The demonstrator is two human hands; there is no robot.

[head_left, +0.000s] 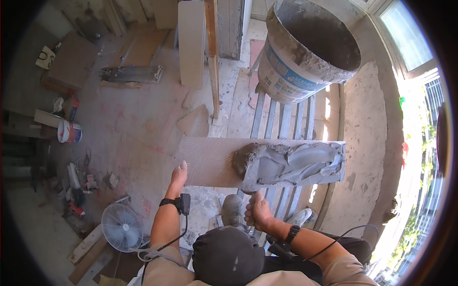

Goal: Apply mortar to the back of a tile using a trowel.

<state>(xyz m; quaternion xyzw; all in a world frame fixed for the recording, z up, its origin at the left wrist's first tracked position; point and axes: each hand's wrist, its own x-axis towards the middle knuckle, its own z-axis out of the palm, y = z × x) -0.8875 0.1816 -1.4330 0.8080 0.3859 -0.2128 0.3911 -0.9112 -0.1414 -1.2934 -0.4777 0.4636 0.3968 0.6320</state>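
In front of me a long tile lies crosswise over a metal-slatted stand, its textured back facing up. Thick grey mortar covers its right part in uneven ridges; the left part is bare. My left hand grips the tile at its near left corner, thumb along the edge. Just below the near edge, beside the mortar's left end, my right hand is closed with its thumb up. A dark mortar-coated edge shows above that thumb, but what the fingers hold is hidden.
A large mortar-crusted bucket stands on the slats beyond the tile. A fan sits at lower left, near a small white bucket and scattered tools. An upright wooden post rises ahead; a window is at right.
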